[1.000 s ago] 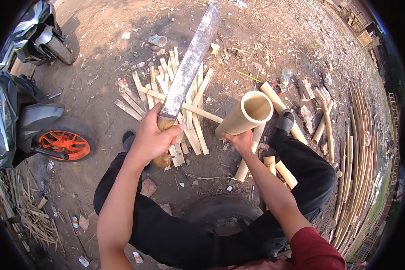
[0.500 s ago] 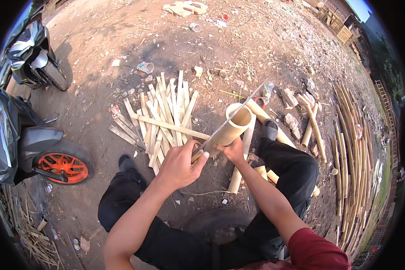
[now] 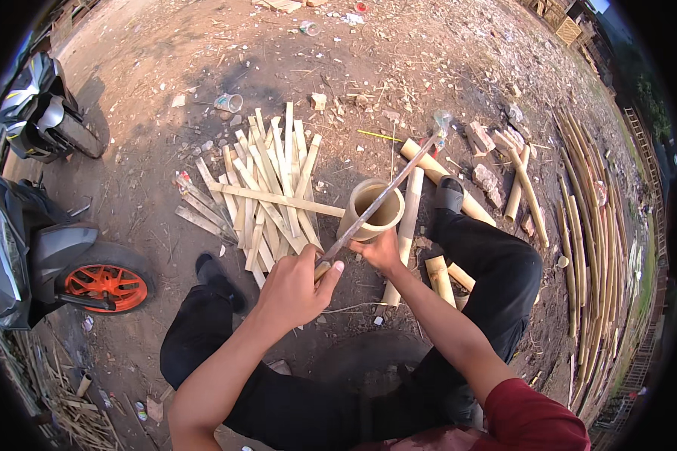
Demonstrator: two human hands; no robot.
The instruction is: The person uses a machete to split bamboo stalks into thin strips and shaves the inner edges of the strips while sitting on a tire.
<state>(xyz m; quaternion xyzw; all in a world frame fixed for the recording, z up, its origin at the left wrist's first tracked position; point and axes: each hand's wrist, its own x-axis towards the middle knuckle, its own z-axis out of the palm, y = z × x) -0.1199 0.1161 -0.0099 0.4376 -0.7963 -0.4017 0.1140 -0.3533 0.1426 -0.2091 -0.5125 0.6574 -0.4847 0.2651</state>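
My left hand (image 3: 289, 293) is closed round the handle of a long machete (image 3: 404, 177). Its narrow blade slants away to the right and crosses over the open end of a thick bamboo tube (image 3: 368, 196). Whether the blade touches the rim cannot be made out. Low on the tube's near side, my right hand (image 3: 381, 252) grips it, with some fingers hidden behind it. The tube's open mouth faces up toward me. Just left of the tube, a heap of split bamboo strips (image 3: 284, 169) lies on the ground, one strip reaching across to the tube.
Bamboo poles (image 3: 459, 184) lie by my right foot, with short cut pieces (image 3: 439, 278) beside my right leg. Long poles (image 3: 590, 240) are stacked at far right. A motorcycle wheel (image 3: 105, 279) stands at left. Broken bricks (image 3: 487, 186) and a plastic cup (image 3: 229, 103) lie beyond.
The bamboo tube has tipped so its mouth faces me more. The machete has turned with its blade still across the tube. Both hands keep their holds, and the view has shifted slightly.
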